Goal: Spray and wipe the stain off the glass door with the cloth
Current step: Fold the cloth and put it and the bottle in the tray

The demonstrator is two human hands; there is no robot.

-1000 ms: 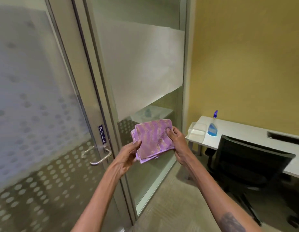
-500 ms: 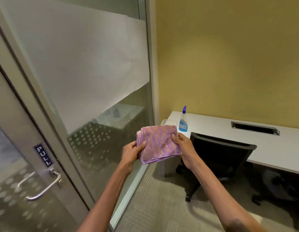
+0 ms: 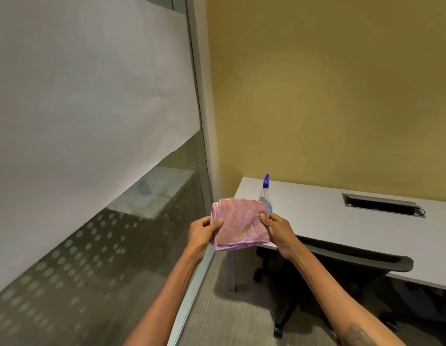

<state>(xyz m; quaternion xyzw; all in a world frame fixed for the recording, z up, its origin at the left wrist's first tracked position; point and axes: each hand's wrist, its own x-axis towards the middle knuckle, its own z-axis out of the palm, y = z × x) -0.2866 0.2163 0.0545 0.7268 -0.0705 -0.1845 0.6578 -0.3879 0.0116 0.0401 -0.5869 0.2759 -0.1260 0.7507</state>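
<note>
From the head view, the left hand [image 3: 201,233] and the right hand [image 3: 276,228] are both clamped on opposite edges of the folded purple cloth [image 3: 239,224], held in the air in front of the white desk [image 3: 329,218], near its left corner. The spray bottle [image 3: 266,193] stands upright on that desk just behind the cloth, partly hidden by it. The likely risk: both hands are busy, so reaching for the bottle means letting go with one, and the loosely stacked folds could slip open or drop to the carpet. A careless reach could also tip the narrow bottle over. The glass panel [image 3: 97,121] with frosted band and dots runs along the left; no stain can be made out on it here. A black chair [image 3: 346,265] is tucked under the desk, crowding the way to its front edge
</note>
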